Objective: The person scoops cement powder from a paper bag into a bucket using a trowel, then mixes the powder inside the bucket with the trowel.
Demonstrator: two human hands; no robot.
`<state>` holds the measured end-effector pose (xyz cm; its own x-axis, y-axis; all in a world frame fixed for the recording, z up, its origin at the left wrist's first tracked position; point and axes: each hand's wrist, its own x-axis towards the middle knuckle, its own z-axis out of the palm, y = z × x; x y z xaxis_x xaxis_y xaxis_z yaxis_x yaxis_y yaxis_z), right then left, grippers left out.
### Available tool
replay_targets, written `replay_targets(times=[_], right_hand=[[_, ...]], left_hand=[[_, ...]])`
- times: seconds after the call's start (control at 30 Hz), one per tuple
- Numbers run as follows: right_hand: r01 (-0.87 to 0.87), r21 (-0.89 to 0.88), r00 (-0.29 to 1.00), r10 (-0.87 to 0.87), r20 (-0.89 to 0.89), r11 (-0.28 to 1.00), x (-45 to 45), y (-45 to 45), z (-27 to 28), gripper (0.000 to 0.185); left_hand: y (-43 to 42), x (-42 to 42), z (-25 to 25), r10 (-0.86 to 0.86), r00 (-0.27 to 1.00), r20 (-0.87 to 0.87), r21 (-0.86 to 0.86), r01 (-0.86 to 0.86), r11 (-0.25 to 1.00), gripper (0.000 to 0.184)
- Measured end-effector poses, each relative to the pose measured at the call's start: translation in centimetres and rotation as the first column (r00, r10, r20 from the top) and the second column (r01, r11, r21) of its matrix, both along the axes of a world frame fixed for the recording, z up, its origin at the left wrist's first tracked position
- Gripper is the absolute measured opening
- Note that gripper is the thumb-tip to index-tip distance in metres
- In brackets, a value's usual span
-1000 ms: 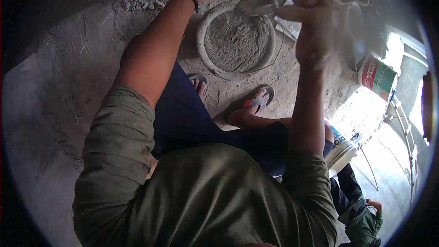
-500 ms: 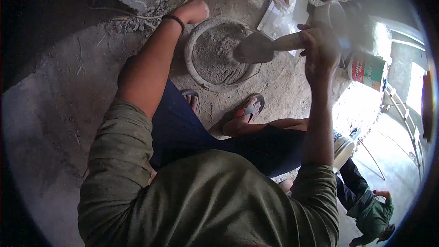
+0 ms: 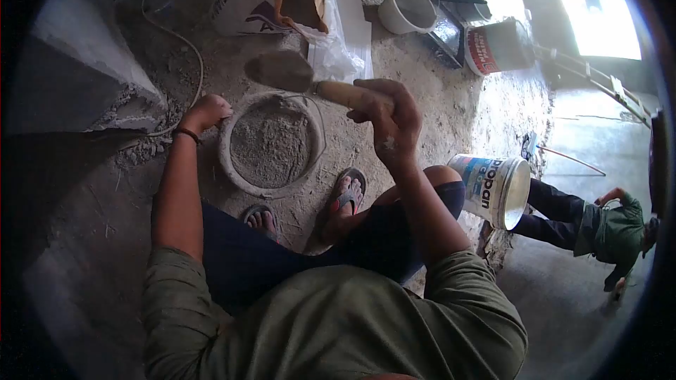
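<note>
A round bucket (image 3: 225, 158) of grey, grainy mix stands on the dusty floor in front of my feet. My left hand (image 3: 209, 112) is closed at its left rim; what it holds, if anything, is hidden. To the right of the bucket, my right hand (image 3: 396, 121) grips the wooden handle of a trowel (image 3: 282, 72). The trowel's blade is raised over the far rim, pointing left. A thin wire handle curves along the bucket's right side.
An open paper sack (image 3: 243, 0) and clear plastic (image 3: 338, 53) lie beyond the bucket. Pails (image 3: 408, 8) and a paint bucket (image 3: 498, 46) are at the upper right. A white bucket (image 3: 489, 186) stands beside my right knee. Another person (image 3: 612, 229) is at the far right.
The view has shifted, showing more of the sack and pails. My right hand has moved the trowel from over the mix to above the far rim. My left hand stays closed by the rim.
</note>
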<state>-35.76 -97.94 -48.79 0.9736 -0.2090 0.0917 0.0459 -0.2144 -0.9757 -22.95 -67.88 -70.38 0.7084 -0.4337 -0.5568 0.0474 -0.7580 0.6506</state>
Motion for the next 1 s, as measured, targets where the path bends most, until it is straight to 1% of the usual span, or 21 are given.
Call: replay_targets(times=[0.03,0.07,0.1,0.17,0.23,0.27,0.37,0.4,0.47,0.5,0.57,0.63,0.7,0.73,0.77,0.8,0.83,0.87,0.93,0.97,1.0], right_hand=[[0.033,0.031,0.999,-0.034,0.014,0.999,-0.2,0.1,-0.1,0.018],[0.066,0.081,0.997,-0.070,0.041,0.994,-0.3,0.4,-0.6,0.018],[0.073,0.026,0.991,-0.076,0.108,0.997,-0.2,0.6,-1.1,0.018],[0.066,0.087,0.990,-0.076,0.120,0.994,0.1,1.1,-1.2,0.017],[0.064,0.148,0.989,-0.083,0.125,0.987,0.4,1.1,-1.4,0.017],[0.100,0.069,0.985,-0.109,0.136,0.993,0.6,1.4,-1.1,0.016],[0.113,0.109,0.987,-0.124,0.099,0.988,1.0,1.6,-1.0,0.016],[0.118,0.133,0.983,-0.135,0.121,0.984,1.2,1.8,-1.0,0.017],[0.134,0.119,0.983,-0.147,0.113,0.984,1.6,1.8,-0.7,0.018],[0.140,0.117,0.983,-0.152,0.100,0.983,1.7,1.9,-0.7,0.019],[0.149,0.159,0.974,-0.173,0.147,0.976,2.1,2.6,-0.5,0.020],[0.165,0.198,0.954,-0.207,0.218,0.966,2.6,3.5,-0.6,0.019],[0.148,0.119,0.943,-0.176,0.282,0.982,2.5,4.1,-1.2,0.018],[0.161,-0.070,0.939,-0.131,0.318,0.984,2.5,3.8,-2.9,0.021],[0.133,-0.132,0.959,-0.094,0.266,0.982,2.1,3.8,-4.7,0.021],[0.102,-0.193,0.976,-0.061,0.211,0.976,1.6,3.9,-6.5,0.022],[0.068,-0.250,0.988,-0.030,0.151,0.966,1.2,4.1,-7.4,0.023],[0.093,-0.266,0.985,-0.050,0.162,0.959,0.8,4.2,-7.5,0.022],[0.140,-0.293,0.979,-0.087,0.186,0.946,0.7,4.4,-7.6,0.021],[0.166,-0.262,0.962,-0.098,0.253,0.951,1.0,4.5,-7.4,0.020],[0.192,-0.228,0.942,-0.114,0.316,0.955,1.2,4.7,-6.8,0.018]], left_hand=[[1.1,0.4,-2.9,-0.033,0.999,0.010,-0.020,0.034,0.999,0.024],[1.7,1.3,-4.8,-0.074,0.997,0.027,-0.046,0.075,0.996,0.023],[1.9,1.9,-5.1,-0.044,0.998,0.038,-0.118,0.049,0.992,0.021],[1.6,1.0,-5.3,0.012,0.999,0.041,-0.273,0.000,0.962,0.019],[1.2,0.5,-3.4,0.074,0.991,-0.114,-0.225,-0.098,0.969,0.016],[1.1,0.7,-2.4,0.109,0.977,-0.184,-0.191,-0.144,0.971,0.015],[1.2,0.6,-1.9,0.129,0.971,-0.201,-0.160,-0.163,0.974,0.014],[0.9,0.3,-1.2,0.122,0.971,-0.208,-0.141,-0.153,0.978,0.014],[0.5,0.6,0.0,0.110,0.969,-0.221,-0.098,-0.134,0.986,0.016],[0.5,0.9,-0.3,0.121,0.970,-0.211,-0.086,-0.142,0.986,0.016],[0.9,0.9,-0.8,0.159,0.968,-0.193,-0.061,-0.174,0.983,0.016],[0.9,1.0,-0.3,0.135,0.965,-0.223,-0.030,-0.146,0.989,0.016],[0.4,1.4,-0.6,0.102,0.962,-0.254,-0.041,-0.116,0.992,0.017],[0.9,1.5,-1.5,0.089,0.958,-0.271,-0.059,-0.108,0.992,0.017],[1.2,1.7,-1.9,0.075,0.955,-0.287,-0.076,-0.101,0.992,0.018],[0.8,1.5,-0.1,0.104,0.936,-0.337,-0.026,-0.120,0.992,0.020],[0.9,1.6,-0.5,0.039,0.961,-0.274,-0.017,-0.045,0.999,0.016],[1.5,1.9,-1.9,-0.028,0.977,-0.211,-0.004,0.028,1.000,0.013],[2.7,2.8,-5.1,-0.120,0.986,-0.118,-0.018,0.119,0.993,0.015],[2.7,2.9,-5.2,-0.164,0.984,-0.068,-0.020,0.163,0.986,0.018],[2.6,2.8,-5.3,-0.028,0.978,-0.205,-0.083,0.011,0.996,0.019]])
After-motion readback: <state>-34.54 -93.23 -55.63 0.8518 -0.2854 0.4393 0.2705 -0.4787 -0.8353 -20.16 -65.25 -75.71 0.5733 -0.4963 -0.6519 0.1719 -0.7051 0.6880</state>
